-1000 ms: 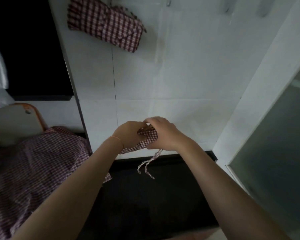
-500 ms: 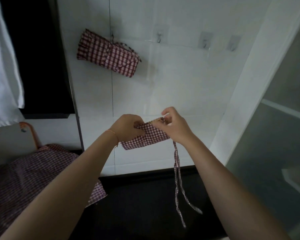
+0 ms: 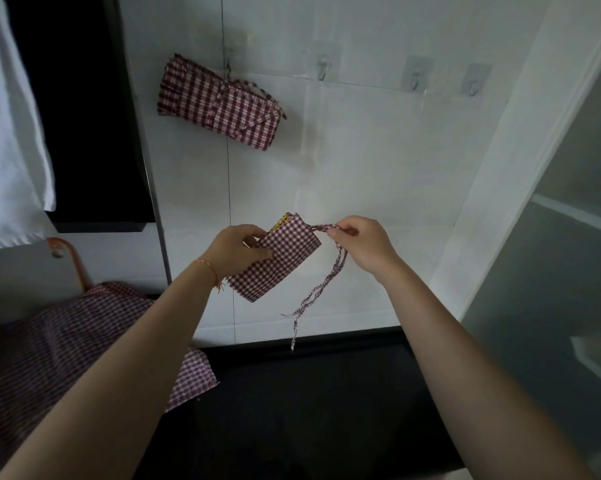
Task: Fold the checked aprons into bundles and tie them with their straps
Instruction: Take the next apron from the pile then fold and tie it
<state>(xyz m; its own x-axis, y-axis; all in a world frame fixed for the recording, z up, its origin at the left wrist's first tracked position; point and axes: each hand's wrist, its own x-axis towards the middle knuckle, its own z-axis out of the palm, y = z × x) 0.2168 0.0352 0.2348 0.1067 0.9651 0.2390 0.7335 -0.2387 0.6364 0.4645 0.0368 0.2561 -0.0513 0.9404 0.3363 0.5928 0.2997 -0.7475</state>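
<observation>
My left hand (image 3: 235, 251) grips a folded red-and-white checked apron bundle (image 3: 278, 261), held in the air in front of the white wall. A yellow label shows at the bundle's top edge. My right hand (image 3: 363, 245) pinches the apron's straps (image 3: 321, 289) close to the bundle's upper right corner; the strap ends hang loose below it. A second checked apron (image 3: 222, 102), folded and tied, hangs from a hook high on the wall. A third checked apron (image 3: 49, 348) lies spread out at the lower left.
Three bare hooks (image 3: 415, 77) sit in a row on the white tiled wall. A white cloth (image 3: 11, 133) hangs at the upper left beside a dark opening. A dark counter (image 3: 309, 410) lies below. A frosted glass panel (image 3: 562, 254) stands at the right.
My hands have moved apart: the right hand drew the straps out to the right of the bundle, and the bundle now tilts in my left hand. The view rose, showing more wall.
</observation>
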